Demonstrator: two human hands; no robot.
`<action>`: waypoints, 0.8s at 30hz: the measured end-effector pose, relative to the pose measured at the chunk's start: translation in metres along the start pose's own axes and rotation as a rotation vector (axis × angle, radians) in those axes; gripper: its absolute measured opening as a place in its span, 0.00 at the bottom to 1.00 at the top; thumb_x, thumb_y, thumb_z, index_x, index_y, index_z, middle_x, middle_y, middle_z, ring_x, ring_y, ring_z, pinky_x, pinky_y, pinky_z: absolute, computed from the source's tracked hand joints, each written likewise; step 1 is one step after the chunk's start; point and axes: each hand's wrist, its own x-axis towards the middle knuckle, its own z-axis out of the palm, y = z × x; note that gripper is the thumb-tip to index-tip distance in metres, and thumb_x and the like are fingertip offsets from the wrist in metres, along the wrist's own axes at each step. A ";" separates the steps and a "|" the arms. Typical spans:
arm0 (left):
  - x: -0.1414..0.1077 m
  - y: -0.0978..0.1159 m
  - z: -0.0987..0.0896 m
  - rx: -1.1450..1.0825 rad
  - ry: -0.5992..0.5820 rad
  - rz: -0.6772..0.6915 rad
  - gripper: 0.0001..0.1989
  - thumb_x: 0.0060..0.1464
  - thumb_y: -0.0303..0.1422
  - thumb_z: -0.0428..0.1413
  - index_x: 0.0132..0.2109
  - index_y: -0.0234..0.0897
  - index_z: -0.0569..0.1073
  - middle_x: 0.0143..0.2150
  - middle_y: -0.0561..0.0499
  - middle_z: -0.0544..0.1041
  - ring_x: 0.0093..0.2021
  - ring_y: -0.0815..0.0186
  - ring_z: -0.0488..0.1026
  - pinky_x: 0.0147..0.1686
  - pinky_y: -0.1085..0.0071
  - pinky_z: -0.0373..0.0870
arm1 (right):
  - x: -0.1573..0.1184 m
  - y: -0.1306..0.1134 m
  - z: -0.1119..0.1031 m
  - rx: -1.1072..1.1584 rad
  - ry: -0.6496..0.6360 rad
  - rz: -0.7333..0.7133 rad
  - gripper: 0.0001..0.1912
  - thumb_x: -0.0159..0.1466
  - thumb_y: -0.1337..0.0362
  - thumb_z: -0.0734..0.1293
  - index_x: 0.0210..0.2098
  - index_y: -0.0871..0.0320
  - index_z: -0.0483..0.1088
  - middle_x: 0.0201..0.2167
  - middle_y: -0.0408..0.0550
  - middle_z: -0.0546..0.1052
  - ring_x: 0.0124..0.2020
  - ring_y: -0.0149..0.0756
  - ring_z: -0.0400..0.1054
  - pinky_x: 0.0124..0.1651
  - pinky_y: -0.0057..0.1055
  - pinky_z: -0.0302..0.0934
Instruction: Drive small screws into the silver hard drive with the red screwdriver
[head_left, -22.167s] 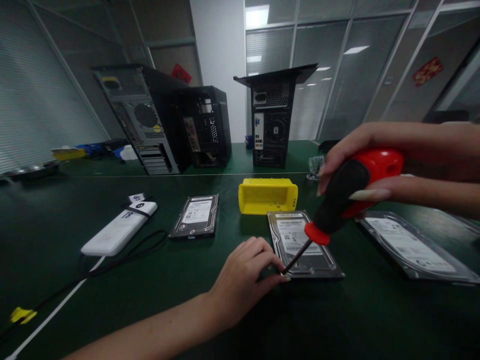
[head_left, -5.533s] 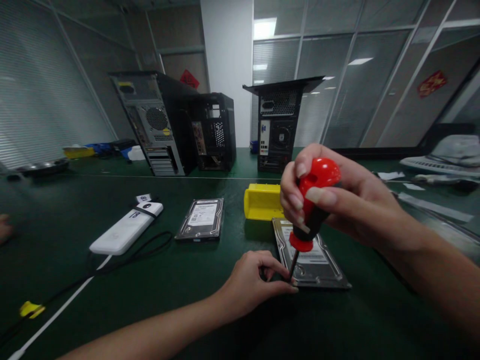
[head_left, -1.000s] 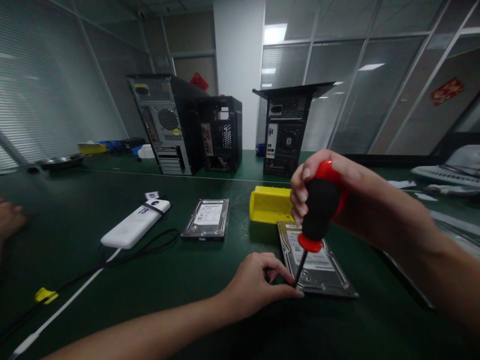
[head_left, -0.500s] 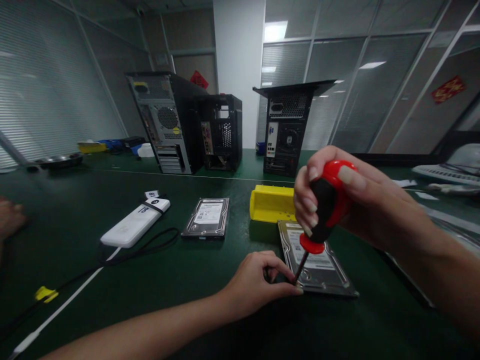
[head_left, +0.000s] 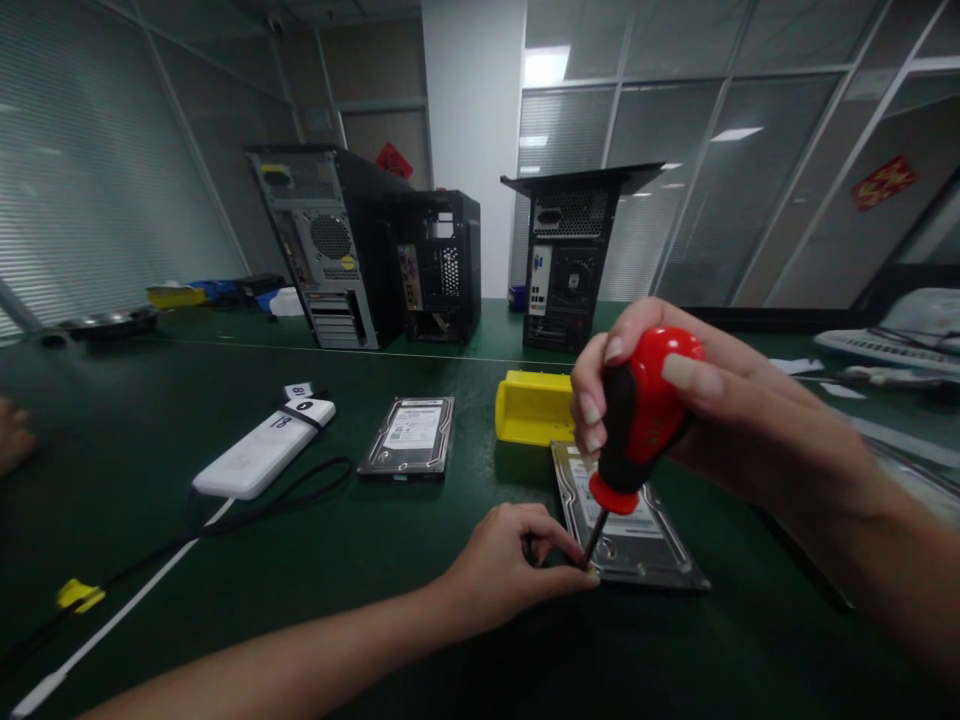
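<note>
My right hand [head_left: 675,400] is wrapped round the red and black handle of a stubby screwdriver [head_left: 652,430]. The shaft slants down to the near left corner of a hard drive [head_left: 652,560], which lies label up on the green table. At that corner, the thumb and forefinger of my left hand [head_left: 517,560] are pinched together around the screwdriver's tip. What sits between those fingertips is too small and hidden to name. A yellow plastic bin [head_left: 529,410] stands just behind this drive, and a second hard drive [head_left: 411,438] lies farther left.
Computer cases [head_left: 330,245] stand at the back, another black case [head_left: 566,260] behind my right hand. A white power bank [head_left: 262,450] with cables lies left. Someone else's hand [head_left: 13,435] rests at the left edge. A keyboard [head_left: 892,345] is at the far right.
The screwdriver handle has turned a little in my right hand, and its fingers have shifted on the grip. My left hand keeps its pinch. The whole view has moved slightly.
</note>
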 end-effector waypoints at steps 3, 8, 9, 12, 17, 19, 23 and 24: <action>-0.001 0.003 0.000 0.018 0.052 -0.011 0.16 0.42 0.42 0.63 0.36 0.37 0.77 0.30 0.55 0.66 0.29 0.72 0.60 0.28 0.76 0.54 | 0.002 0.002 0.001 0.018 -0.007 -0.004 0.08 0.67 0.62 0.55 0.44 0.58 0.58 0.37 0.47 0.65 0.38 0.28 0.64 0.42 0.29 0.63; -0.001 0.004 0.001 0.055 0.091 -0.005 0.19 0.36 0.44 0.66 0.35 0.37 0.75 0.33 0.55 0.67 0.32 0.70 0.61 0.30 0.76 0.56 | 0.004 0.004 -0.001 0.023 0.058 0.003 0.09 0.68 0.60 0.55 0.45 0.56 0.58 0.35 0.45 0.63 0.34 0.26 0.63 0.39 0.28 0.62; -0.001 0.003 0.002 0.064 0.087 -0.009 0.19 0.37 0.44 0.66 0.35 0.37 0.75 0.33 0.55 0.67 0.32 0.70 0.62 0.30 0.76 0.56 | 0.004 0.003 -0.001 0.032 0.060 0.009 0.09 0.68 0.59 0.55 0.45 0.56 0.58 0.35 0.45 0.63 0.34 0.27 0.63 0.39 0.28 0.63; -0.001 0.002 0.002 0.085 0.072 -0.012 0.19 0.38 0.45 0.65 0.35 0.37 0.75 0.33 0.54 0.67 0.32 0.69 0.62 0.30 0.75 0.56 | 0.004 0.001 0.000 0.071 0.056 0.047 0.11 0.67 0.57 0.55 0.43 0.57 0.59 0.36 0.46 0.63 0.35 0.29 0.64 0.41 0.30 0.63; -0.002 0.003 0.000 0.096 0.055 0.016 0.17 0.40 0.42 0.65 0.36 0.38 0.74 0.35 0.54 0.68 0.35 0.69 0.64 0.33 0.74 0.58 | 0.003 -0.001 -0.003 0.014 0.069 0.038 0.10 0.67 0.59 0.56 0.42 0.58 0.60 0.37 0.46 0.64 0.36 0.29 0.65 0.41 0.28 0.64; -0.002 0.003 -0.001 0.086 0.052 0.026 0.16 0.41 0.41 0.65 0.36 0.38 0.74 0.36 0.54 0.68 0.35 0.69 0.64 0.33 0.75 0.58 | 0.003 0.000 -0.005 -0.020 0.061 0.014 0.09 0.67 0.60 0.56 0.42 0.58 0.60 0.37 0.46 0.65 0.37 0.29 0.66 0.41 0.27 0.65; -0.002 0.002 -0.001 0.075 0.057 0.025 0.16 0.41 0.40 0.65 0.36 0.38 0.74 0.35 0.55 0.68 0.35 0.70 0.64 0.33 0.75 0.58 | 0.003 0.001 -0.006 -0.056 0.036 -0.027 0.08 0.68 0.61 0.55 0.42 0.58 0.58 0.38 0.47 0.66 0.39 0.29 0.66 0.42 0.27 0.65; -0.002 0.002 -0.001 0.076 0.057 0.024 0.16 0.41 0.40 0.65 0.36 0.38 0.74 0.35 0.55 0.68 0.35 0.70 0.64 0.33 0.75 0.58 | 0.003 0.001 -0.005 -0.057 0.035 -0.030 0.07 0.67 0.61 0.56 0.43 0.58 0.57 0.38 0.46 0.67 0.38 0.29 0.66 0.42 0.27 0.65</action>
